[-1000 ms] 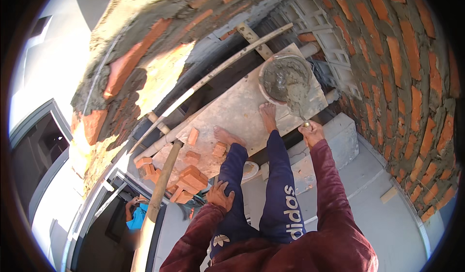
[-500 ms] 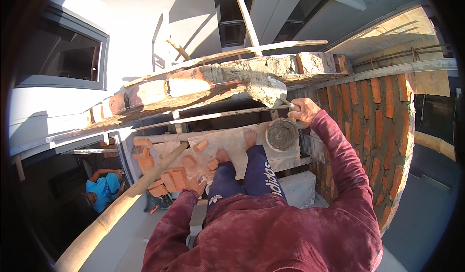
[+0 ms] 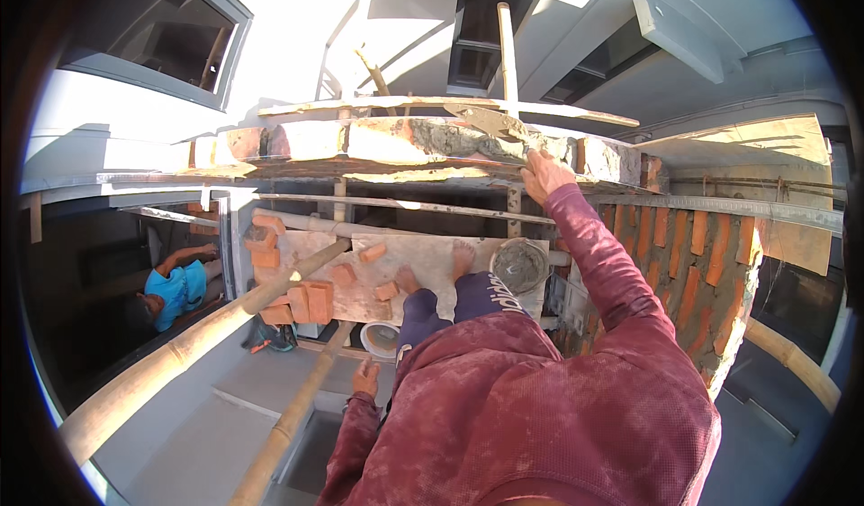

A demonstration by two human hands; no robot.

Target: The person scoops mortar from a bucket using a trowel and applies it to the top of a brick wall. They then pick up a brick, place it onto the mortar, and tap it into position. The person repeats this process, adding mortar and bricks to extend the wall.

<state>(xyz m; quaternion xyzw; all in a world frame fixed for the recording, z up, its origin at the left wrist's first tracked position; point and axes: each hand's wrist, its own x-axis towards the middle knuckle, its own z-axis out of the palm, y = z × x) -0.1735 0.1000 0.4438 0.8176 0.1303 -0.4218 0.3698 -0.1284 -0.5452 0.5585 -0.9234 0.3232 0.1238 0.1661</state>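
Note:
My right hand (image 3: pixel 546 176) grips a trowel (image 3: pixel 486 121) at the top of the brick wall (image 3: pixel 315 141) in front of me, where grey wet mortar (image 3: pixel 450 141) lies along the course. My left hand (image 3: pixel 364 378) hangs low beside my hip, fingers loosely bent and holding nothing. Below, my bare feet stand on a dusty board (image 3: pixel 423 247). A round bucket of mortar (image 3: pixel 519 266) sits by my right foot, and loose orange bricks (image 3: pixel 319 301) are piled toward the left.
Bamboo poles (image 3: pixel 216 335) cross left of me. A brick wall (image 3: pixel 688 267) rises on the right. A person in a blue shirt (image 3: pixel 180 285) is in the dark opening at lower left. A second pale bucket (image 3: pixel 381 338) sits under the board's edge. Windows (image 3: pixel 144 33) line the wall beyond.
My right hand has lifted the loaded trowel from beside the bucket up onto the wall top. My left hand has come off my thigh. The view has tilted up toward the far wall.

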